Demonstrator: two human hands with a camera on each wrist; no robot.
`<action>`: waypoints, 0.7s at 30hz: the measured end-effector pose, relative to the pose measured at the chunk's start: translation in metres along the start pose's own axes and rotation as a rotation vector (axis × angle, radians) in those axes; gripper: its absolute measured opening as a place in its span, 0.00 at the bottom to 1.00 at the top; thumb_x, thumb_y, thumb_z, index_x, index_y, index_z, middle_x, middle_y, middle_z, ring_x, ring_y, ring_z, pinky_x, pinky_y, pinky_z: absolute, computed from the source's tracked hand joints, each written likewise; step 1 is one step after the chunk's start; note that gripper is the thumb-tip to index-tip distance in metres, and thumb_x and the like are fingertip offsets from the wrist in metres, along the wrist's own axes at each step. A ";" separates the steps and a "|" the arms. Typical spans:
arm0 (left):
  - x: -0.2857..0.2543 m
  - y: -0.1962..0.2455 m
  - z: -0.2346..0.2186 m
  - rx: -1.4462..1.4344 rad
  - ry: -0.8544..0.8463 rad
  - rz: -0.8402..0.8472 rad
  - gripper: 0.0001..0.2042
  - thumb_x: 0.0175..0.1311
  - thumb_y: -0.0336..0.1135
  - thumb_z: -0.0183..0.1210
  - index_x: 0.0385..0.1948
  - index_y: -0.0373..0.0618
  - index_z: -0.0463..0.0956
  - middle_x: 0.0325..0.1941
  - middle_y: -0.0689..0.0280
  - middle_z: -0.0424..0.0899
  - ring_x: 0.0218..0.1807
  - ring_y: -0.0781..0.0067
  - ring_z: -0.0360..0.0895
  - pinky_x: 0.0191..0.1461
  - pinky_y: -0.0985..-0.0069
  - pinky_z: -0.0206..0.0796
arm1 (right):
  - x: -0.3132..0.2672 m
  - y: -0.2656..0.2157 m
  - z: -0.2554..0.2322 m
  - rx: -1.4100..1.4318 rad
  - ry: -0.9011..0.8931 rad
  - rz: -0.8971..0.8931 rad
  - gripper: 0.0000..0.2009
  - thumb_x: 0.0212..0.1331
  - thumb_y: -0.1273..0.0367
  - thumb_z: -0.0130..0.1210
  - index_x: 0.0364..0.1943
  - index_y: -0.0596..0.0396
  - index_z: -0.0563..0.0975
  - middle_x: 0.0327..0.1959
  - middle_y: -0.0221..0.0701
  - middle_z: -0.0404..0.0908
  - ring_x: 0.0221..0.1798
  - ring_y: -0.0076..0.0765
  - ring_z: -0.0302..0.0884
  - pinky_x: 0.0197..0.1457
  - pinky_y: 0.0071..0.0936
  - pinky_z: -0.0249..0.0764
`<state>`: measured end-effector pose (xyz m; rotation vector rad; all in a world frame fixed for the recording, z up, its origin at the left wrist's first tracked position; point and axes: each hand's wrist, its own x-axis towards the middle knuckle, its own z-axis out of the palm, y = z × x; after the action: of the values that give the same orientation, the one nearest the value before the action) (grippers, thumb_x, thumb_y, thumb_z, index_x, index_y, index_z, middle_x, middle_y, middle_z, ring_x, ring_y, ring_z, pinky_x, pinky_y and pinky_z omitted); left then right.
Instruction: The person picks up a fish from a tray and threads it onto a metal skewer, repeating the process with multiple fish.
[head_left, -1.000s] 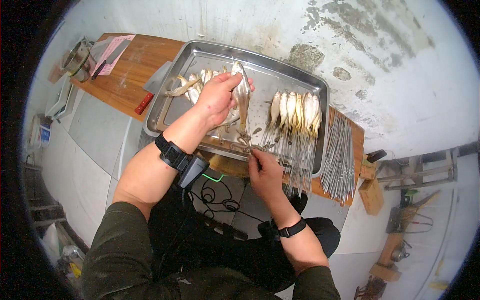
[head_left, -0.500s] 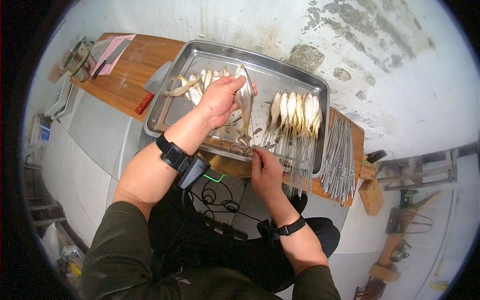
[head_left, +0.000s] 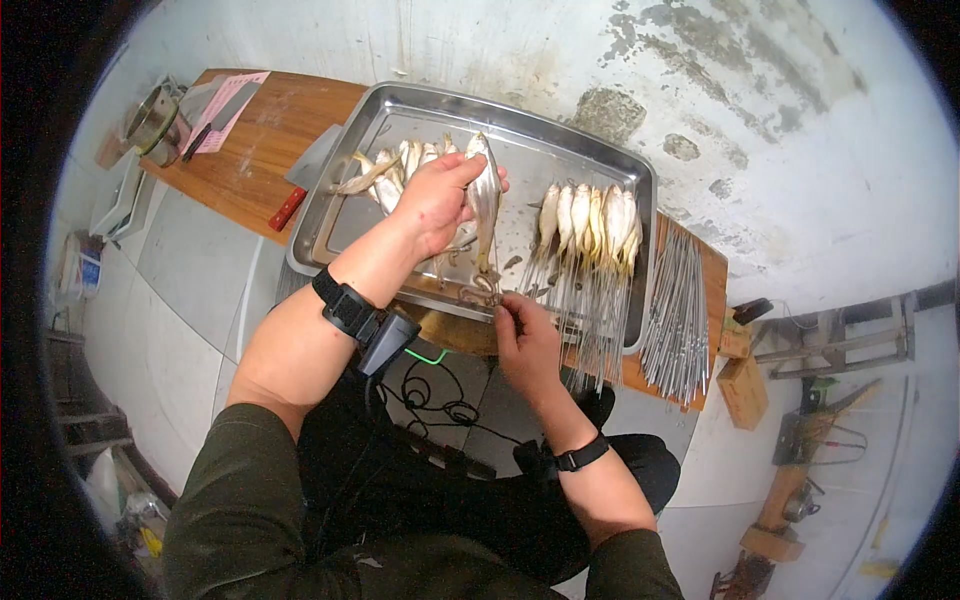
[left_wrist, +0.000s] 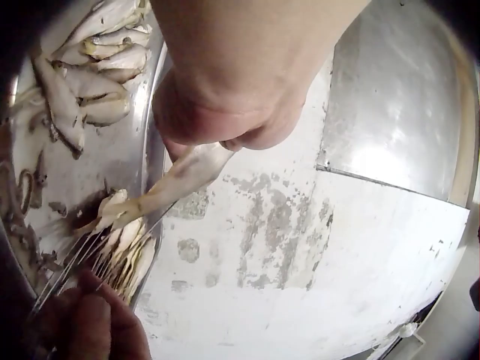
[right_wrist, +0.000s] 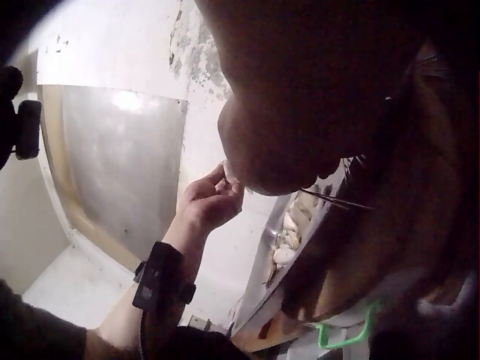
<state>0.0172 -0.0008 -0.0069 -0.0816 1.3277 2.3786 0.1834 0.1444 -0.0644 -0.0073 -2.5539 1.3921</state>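
Note:
My left hand (head_left: 435, 200) grips a small silvery fish (head_left: 484, 196) and holds it upright over the steel tray (head_left: 410, 105). In the left wrist view the same fish (left_wrist: 180, 180) hangs from my curled fingers with its tail down. My right hand (head_left: 525, 335) is at the tray's near edge, right under the fish's tail, and pinches a thin metal skewer (head_left: 497, 278) that points up into the fish. A row of fish on skewers (head_left: 590, 215) lies in the right half of the tray. A pile of loose fish (head_left: 385, 170) lies behind my left hand.
A bundle of bare metal skewers (head_left: 680, 300) lies on the wooden board (head_left: 265, 130) right of the tray. A cleaver with a red handle (head_left: 300, 185) lies left of the tray, with a pink paper (head_left: 228, 105) and a metal pot (head_left: 155, 120) beyond. Cables trail over my lap.
My right hand has shifted slightly left and up, closer to the fish's tail. The left hand and fish have barely moved.

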 end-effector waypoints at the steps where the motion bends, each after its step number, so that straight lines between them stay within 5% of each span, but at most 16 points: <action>1: 0.001 0.001 -0.001 -0.001 0.012 0.007 0.11 0.70 0.37 0.47 0.43 0.39 0.71 0.41 0.62 0.81 0.42 0.72 0.80 0.40 0.79 0.73 | -0.001 0.002 0.001 -0.023 0.023 -0.052 0.10 0.60 0.69 0.54 0.42 0.59 0.76 0.34 0.42 0.79 0.37 0.43 0.78 0.42 0.33 0.73; 2: 0.001 0.002 -0.001 -0.002 0.014 0.008 0.11 0.70 0.37 0.47 0.43 0.39 0.71 0.41 0.62 0.81 0.42 0.72 0.80 0.40 0.79 0.73 | -0.001 0.003 0.002 -0.045 0.045 -0.105 0.10 0.61 0.68 0.54 0.42 0.60 0.76 0.31 0.39 0.80 0.33 0.33 0.78 0.38 0.27 0.73; 11: 0.005 0.008 -0.009 -0.064 0.002 -0.001 0.11 0.71 0.35 0.45 0.43 0.36 0.71 0.42 0.59 0.81 0.41 0.69 0.81 0.45 0.75 0.75 | -0.010 0.016 0.008 0.061 -0.008 0.045 0.10 0.65 0.69 0.49 0.45 0.61 0.74 0.26 0.28 0.77 0.27 0.20 0.72 0.32 0.20 0.70; 14: 0.004 0.011 -0.009 -0.064 -0.006 -0.004 0.11 0.71 0.34 0.45 0.43 0.35 0.71 0.42 0.58 0.81 0.42 0.68 0.81 0.47 0.74 0.75 | -0.010 0.007 0.005 0.172 0.006 0.156 0.10 0.66 0.69 0.48 0.44 0.60 0.75 0.25 0.25 0.74 0.27 0.18 0.69 0.32 0.19 0.68; 21: -0.004 0.016 -0.006 -0.018 -0.017 -0.039 0.10 0.69 0.33 0.49 0.43 0.36 0.68 0.39 0.61 0.80 0.40 0.71 0.79 0.43 0.77 0.74 | -0.011 0.011 -0.004 0.210 0.070 0.098 0.11 0.66 0.69 0.48 0.46 0.61 0.73 0.25 0.24 0.73 0.28 0.17 0.67 0.32 0.18 0.67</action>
<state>0.0136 -0.0143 0.0038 -0.0916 1.2854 2.3536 0.1940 0.1523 -0.0743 -0.1445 -2.3683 1.6590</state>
